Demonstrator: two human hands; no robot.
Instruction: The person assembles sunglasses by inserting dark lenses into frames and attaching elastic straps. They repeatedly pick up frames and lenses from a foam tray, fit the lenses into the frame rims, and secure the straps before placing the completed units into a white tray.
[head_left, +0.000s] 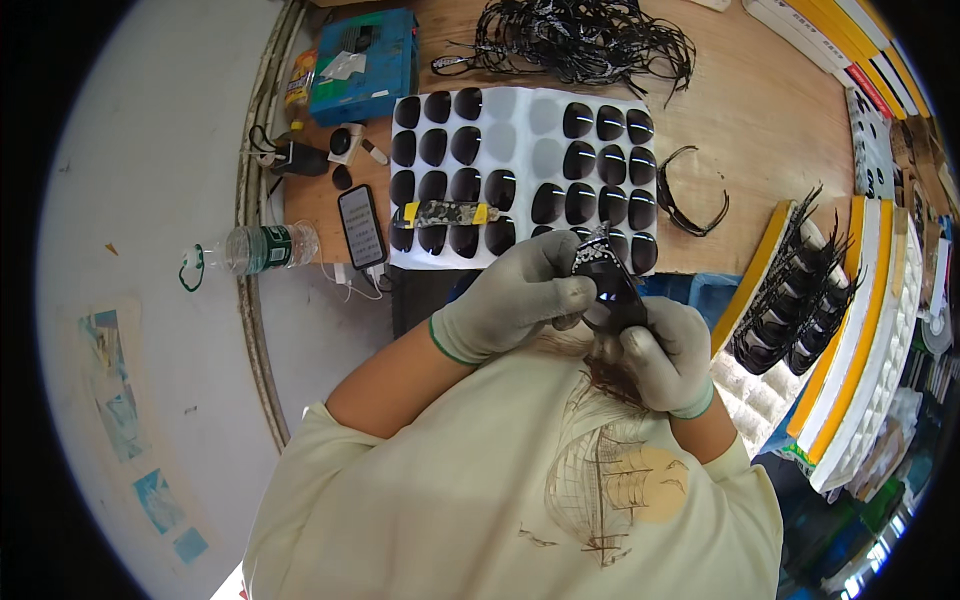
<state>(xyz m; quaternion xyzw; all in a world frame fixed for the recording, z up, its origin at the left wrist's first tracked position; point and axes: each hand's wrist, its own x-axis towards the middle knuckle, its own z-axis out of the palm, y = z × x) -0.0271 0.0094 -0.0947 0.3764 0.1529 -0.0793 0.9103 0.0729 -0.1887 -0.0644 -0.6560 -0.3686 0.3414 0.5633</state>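
Note:
Both my hands wear pale grey gloves. My left hand [515, 300] pinches one end of a dark pair of sunglasses [616, 298] between thumb and fingers, beside its decorated temple. Closed round the other side of the sunglasses is my right hand [672, 352], its thumb toward my chest. The pair is held in front of my chest, just off the table's near edge; fingers hide part of it. Beyond my hands lies a white sheet [520, 190] with rows of dark lenses, several pale spots among them. A strip-like tool wrapped in yellow tape [445, 214] rests across the lower left lenses.
A tangled heap of black glasses frames [590, 45] lies at the far side. One frame [692, 200] sits right of the sheet. At left are a phone [362, 226], a plastic bottle [258, 249] and a blue box [365, 65]. Boxed sunglasses [795, 290] stand at right.

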